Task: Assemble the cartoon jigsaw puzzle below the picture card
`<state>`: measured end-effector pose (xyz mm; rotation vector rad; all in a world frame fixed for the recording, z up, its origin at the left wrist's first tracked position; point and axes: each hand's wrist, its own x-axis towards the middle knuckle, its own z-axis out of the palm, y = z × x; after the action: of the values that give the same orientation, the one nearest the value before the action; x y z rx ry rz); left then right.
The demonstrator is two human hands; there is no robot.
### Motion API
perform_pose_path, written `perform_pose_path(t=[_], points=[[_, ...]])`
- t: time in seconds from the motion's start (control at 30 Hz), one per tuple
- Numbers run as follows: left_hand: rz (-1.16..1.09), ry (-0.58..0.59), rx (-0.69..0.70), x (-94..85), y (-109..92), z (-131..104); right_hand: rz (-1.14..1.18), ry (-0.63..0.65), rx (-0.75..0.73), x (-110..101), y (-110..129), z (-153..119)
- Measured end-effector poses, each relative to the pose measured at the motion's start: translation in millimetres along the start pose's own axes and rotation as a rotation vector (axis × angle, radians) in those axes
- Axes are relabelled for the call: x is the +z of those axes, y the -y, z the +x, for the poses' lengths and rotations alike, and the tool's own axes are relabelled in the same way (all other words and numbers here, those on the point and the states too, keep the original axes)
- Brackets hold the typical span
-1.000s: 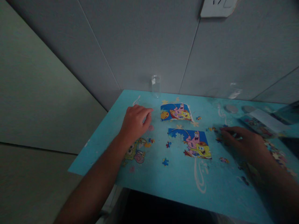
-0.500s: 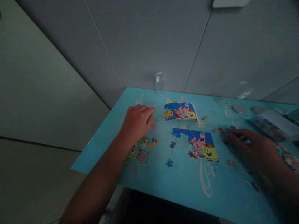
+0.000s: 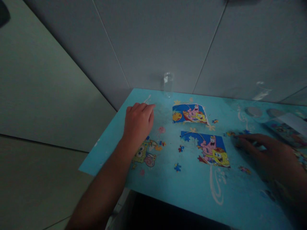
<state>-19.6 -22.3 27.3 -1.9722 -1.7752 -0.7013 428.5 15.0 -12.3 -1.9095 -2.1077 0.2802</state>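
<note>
The partly joined puzzle (image 3: 217, 155) lies flat on the bench (image 3: 153, 182), with its picture side up and a gap toward its 8 o'clock corner. At its 3 o'clock is the right hand (image 3: 271, 150), with the thumb and fingers drawn near each other beside a small cluster of pieces (image 3: 231, 134); I cannot tell if they pinch one. The left hand (image 3: 139, 120), at 10 o'clock, has its fingers loosely bent and close together, but the palm is hidden, so I cannot tell if something is inside. In my judgement, a sideways move of the low right hand could scatter the cluster, and a bump could open the puzzle's joints, because nothing is seen pressing it down. By count, there is one puzzle, one printed picture (image 3: 189, 114) at 11 o'clock, and four single pieces (image 3: 177, 167) around the puzzle, at 8, 9, 12 and 4 o'clock. The cluster is too blurred for counting. Farther out are two clear containers (image 3: 168, 84), at 11 and 1 o'clock, and two round discs (image 3: 254, 111) at 2 o'clock.
</note>
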Motion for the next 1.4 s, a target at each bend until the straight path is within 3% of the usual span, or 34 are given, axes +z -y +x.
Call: perform_pose_path(t=[0.17, 0.37, 0.47, 0.87, 1.2, 1.4], points=[[-0.017, -0.021, -0.006, -1.2, -3, 0, -0.025, 0.0, 0.001, 0, 0, 0], [-0.077, -0.196, -0.027, -6.9, -3, 1, -0.031, 0.011, 0.015, 1, -1, 0], [-0.082, -0.209, -0.031, -7.6, -4, 1, -0.038, 0.014, -0.014, 2, -3, 1], [-0.198, -0.033, 0.09, 7.3, -25, -7, -0.013, -0.047, -0.119, 5, -2, 2], [-0.369, 0.171, 0.34, 18.8, -59, -29, 0.063, -0.103, -0.229, 7, 3, 0], [-0.446, 0.252, 0.396, 24.2, -70, -40, 0.046, -0.133, -0.277, 9, 14, 6]])
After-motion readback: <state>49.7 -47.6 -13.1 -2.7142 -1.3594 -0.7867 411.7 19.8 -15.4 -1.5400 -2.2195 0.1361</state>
